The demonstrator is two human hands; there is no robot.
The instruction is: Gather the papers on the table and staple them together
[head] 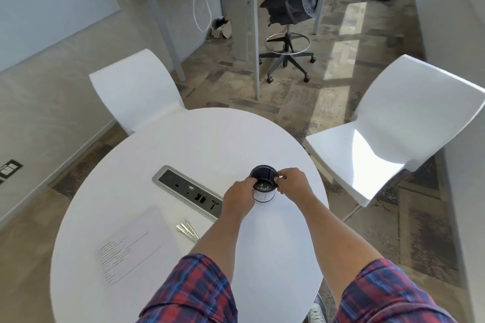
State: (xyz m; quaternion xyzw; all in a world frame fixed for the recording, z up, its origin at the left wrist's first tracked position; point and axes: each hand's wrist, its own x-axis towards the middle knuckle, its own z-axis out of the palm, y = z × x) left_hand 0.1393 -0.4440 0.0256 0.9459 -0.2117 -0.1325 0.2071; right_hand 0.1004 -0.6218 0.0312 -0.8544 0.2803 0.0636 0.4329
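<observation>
Papers (133, 245) lay near the left edge of the round white table (199, 144), a printed sheet or small stack showing faint lines of text, turned at an angle to the person. Just to their right, a slim metallic object (187, 228) rested on the tabletop; it looked like a stapler, though it was too small and pale to be sure. Both sat well apart from the hands, nearer the person and to the left of the left forearm.

From the head view, both arms reached forward over the table, plaid sleeves (191, 294) pushed up to the elbows. The left hand (240, 198) and the right hand (291, 181) met at a small round container (263, 183), dark inside with a white outer wall, standing upright on the right half of the table. The left hand's fingers curled onto the near-left of the rim, pinching it; the right hand's fingers pinched the right side of the rim. Small pale bits lay at the bottom of the container, too small to identify.

A grey power and socket panel (189, 189) was set into the tabletop between the papers and the container. Two white chairs (136, 86) stood at the far left and far right of the table.
</observation>
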